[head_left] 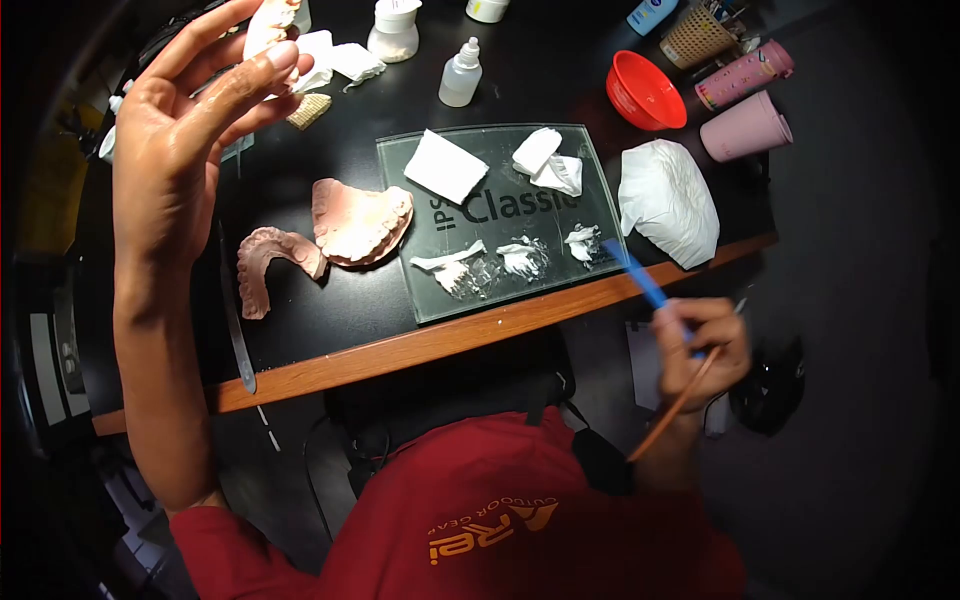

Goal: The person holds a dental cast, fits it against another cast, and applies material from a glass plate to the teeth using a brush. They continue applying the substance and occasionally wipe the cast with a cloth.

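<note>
My left hand (185,130), raised at the upper left, grips a pale dental cast (268,28) between thumb and fingers; the frame's top edge cuts it off. In my right hand (705,350) are a slim blue stick-like tool (640,275) and a thin orange-brown stick (675,410) pointing back toward my body. The blue tool's tip lies over the right edge of a glass slab (400,290). Close to that tip is a small white heap of material (583,243). Two similar heaps, one in the middle (522,258) and one at left (450,268), lie along the slab's near side.
Two folded white tissues (447,167) (548,162) rest on the slab. Left of it are a pink dental model (360,222), a pink arch (268,250) and a metal spatula (236,330). A dropper bottle (461,75), red bowl (645,92), pink tumbler (745,128) and white wad (668,200) stand around.
</note>
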